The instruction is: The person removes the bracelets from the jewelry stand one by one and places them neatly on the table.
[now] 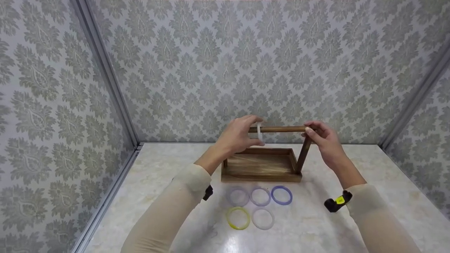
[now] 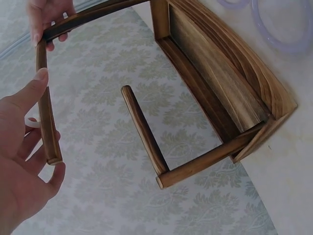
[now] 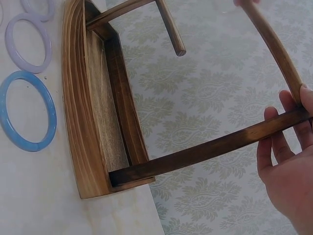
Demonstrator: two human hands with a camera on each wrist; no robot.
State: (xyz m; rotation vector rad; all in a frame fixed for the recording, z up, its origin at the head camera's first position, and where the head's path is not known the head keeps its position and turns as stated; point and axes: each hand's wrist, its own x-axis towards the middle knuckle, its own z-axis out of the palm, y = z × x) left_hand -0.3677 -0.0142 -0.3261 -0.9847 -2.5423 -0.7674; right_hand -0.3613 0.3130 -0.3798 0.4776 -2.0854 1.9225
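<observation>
My left hand [image 1: 240, 135] holds a white bangle [image 1: 259, 133] by its edge, thumb below and fingers above. The bangle stands around the wooden bar [image 1: 284, 129] of a brown wooden stand; in the left wrist view the fingers mostly hide it. At the bar's right end, my right hand [image 1: 325, 140] grips the corner where bar and upright post [image 1: 303, 154] meet. Beneath is the stand's shallow tray [image 1: 262, 178]. A second post carries a shorter bar [image 2: 144, 132] with a free end, seen in the left wrist view.
Several bangles lie on the marbled table in front of the stand: a pale purple one [image 1: 229, 196], a lilac one [image 1: 260, 205], a blue one [image 1: 281, 203], a yellow one [image 1: 238, 229] and a clear one [image 1: 263, 229]. Patterned walls [image 1: 225, 70] surround the table.
</observation>
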